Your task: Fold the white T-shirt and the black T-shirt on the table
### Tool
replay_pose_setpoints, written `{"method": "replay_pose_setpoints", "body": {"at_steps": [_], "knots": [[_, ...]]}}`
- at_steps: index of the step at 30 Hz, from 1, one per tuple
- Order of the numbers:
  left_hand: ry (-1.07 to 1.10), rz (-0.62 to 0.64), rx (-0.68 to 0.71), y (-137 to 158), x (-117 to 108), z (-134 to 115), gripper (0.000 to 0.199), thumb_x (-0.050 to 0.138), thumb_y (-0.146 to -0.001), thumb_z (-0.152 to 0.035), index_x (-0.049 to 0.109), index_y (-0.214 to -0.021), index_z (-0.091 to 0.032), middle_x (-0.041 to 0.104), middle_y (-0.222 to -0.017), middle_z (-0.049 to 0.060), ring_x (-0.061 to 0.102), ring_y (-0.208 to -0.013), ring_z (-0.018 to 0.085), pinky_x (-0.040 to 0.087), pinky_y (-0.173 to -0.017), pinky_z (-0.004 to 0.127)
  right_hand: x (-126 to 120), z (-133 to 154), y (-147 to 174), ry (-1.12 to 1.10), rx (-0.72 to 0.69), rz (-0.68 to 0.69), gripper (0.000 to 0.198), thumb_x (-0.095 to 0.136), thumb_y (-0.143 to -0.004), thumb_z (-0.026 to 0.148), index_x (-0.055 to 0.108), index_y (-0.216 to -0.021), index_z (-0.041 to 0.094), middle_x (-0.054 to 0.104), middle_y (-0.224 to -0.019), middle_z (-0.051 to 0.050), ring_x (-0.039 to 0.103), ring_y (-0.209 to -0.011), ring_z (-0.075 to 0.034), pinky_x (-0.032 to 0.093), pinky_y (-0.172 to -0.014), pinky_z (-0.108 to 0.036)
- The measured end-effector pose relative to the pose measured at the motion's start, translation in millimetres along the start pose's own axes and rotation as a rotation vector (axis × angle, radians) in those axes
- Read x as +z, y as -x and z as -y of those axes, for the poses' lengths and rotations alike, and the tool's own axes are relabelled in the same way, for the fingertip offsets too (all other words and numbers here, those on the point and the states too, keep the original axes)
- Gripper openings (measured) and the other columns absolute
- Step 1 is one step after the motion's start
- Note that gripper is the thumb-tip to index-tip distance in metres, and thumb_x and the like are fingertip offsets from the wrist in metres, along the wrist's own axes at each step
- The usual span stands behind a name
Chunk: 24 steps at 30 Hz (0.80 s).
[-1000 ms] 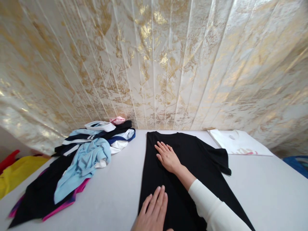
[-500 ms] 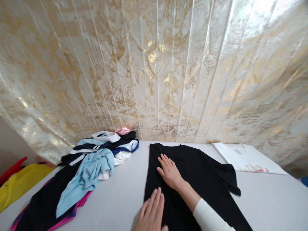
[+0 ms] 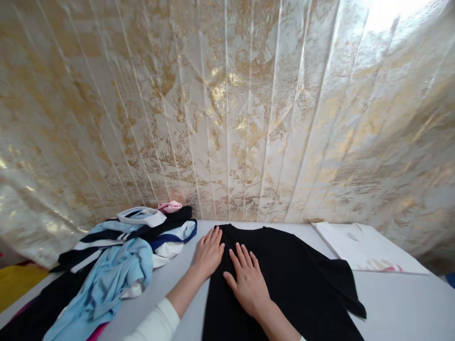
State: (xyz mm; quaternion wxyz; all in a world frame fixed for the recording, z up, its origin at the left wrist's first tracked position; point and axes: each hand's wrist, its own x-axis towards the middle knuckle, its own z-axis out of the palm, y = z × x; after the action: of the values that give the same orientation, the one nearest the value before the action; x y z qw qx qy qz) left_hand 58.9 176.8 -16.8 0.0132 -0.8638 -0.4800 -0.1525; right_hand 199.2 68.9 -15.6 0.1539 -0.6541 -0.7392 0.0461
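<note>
A black T-shirt (image 3: 284, 270) lies flat on the white tabletop, its neckline at the far end and one short sleeve out to the right. Its left side makes a straight edge, with no sleeve showing there. My left hand (image 3: 209, 251) rests on the far left corner of the shirt near the shoulder, fingers stretched out. Just right of it, my right hand (image 3: 247, 279) lies flat on the shirt, palm down with fingers spread. Neither hand grips the cloth.
A heap of clothes (image 3: 117, 265), light blue, black, white and navy, lies at the left. Beyond the shirt at the right is a folded white T-shirt (image 3: 373, 248). Yellow cloth (image 3: 21, 286) shows at the far left edge. A gold-patterned curtain (image 3: 227, 118) hangs behind the table (image 3: 405, 303).
My left hand has moved from the near left edge up to the shirt's far left corner. My right hand is still flat on the shirt, slightly lower in view. The view has tilted up.
</note>
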Motion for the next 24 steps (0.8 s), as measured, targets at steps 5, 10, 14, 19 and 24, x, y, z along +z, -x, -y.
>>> {"method": "replay_pose_setpoints", "body": {"at_steps": [5,10,14,19,24], "knots": [[0.072,0.032,-0.008,-0.1,5.5,6.0,0.047,0.044,-0.095,-0.023,0.041,-0.142,-0.018,0.034,-0.152,0.01,0.029,-0.14,0.025,0.03,-0.11,0.044,-1.0,1.3,-0.6,-0.021,0.029,0.02,0.067,0.03,-0.094,0.061,0.032,-0.148,0.021,0.018,-0.157,-0.009,0.014,-0.145,-0.026,0.014,-0.117,-0.046],[0.159,-0.011,-0.051,-27.7,-4.5,29.7,0.038,0.054,-0.095,-0.028,0.05,-0.131,-0.018,0.047,-0.14,0.011,0.05,-0.123,0.027,0.043,-0.1,0.047,-2.8,2.7,-0.7,-0.038,0.032,0.04,0.068,0.03,-0.094,0.06,0.03,-0.149,0.021,0.016,-0.157,-0.009,0.011,-0.146,-0.026,0.012,-0.117,-0.047],[0.207,0.009,-0.042,-54.0,-14.8,49.2,0.03,0.058,-0.094,-0.033,0.056,-0.12,-0.017,0.057,-0.122,0.009,0.059,-0.104,0.023,0.051,-0.088,0.044,-2.7,2.3,-0.4,-0.049,0.029,0.042,0.067,0.031,-0.094,0.06,0.031,-0.148,0.021,0.016,-0.157,-0.008,0.011,-0.145,-0.026,0.012,-0.117,-0.047],[0.235,0.114,0.006,-70.8,-15.1,54.0,0.029,0.058,-0.094,-0.033,0.057,-0.118,-0.016,0.059,-0.118,0.008,0.061,-0.098,0.021,0.053,-0.083,0.041,0.0,1.1,-0.4,-0.065,0.024,0.032,0.067,0.029,-0.094,0.06,0.031,-0.149,0.022,0.015,-0.157,-0.007,0.011,-0.145,-0.027,0.013,-0.117,-0.049],[0.224,0.179,0.055,-72.5,-19.6,55.1,0.029,0.058,-0.094,-0.033,0.057,-0.118,-0.016,0.059,-0.119,0.008,0.061,-0.1,0.022,0.053,-0.084,0.042,0.6,0.9,-1.0,-0.08,0.024,0.038,0.067,0.031,-0.094,0.06,0.03,-0.149,0.021,0.014,-0.157,-0.008,0.009,-0.146,-0.027,0.013,-0.117,-0.05]]}}
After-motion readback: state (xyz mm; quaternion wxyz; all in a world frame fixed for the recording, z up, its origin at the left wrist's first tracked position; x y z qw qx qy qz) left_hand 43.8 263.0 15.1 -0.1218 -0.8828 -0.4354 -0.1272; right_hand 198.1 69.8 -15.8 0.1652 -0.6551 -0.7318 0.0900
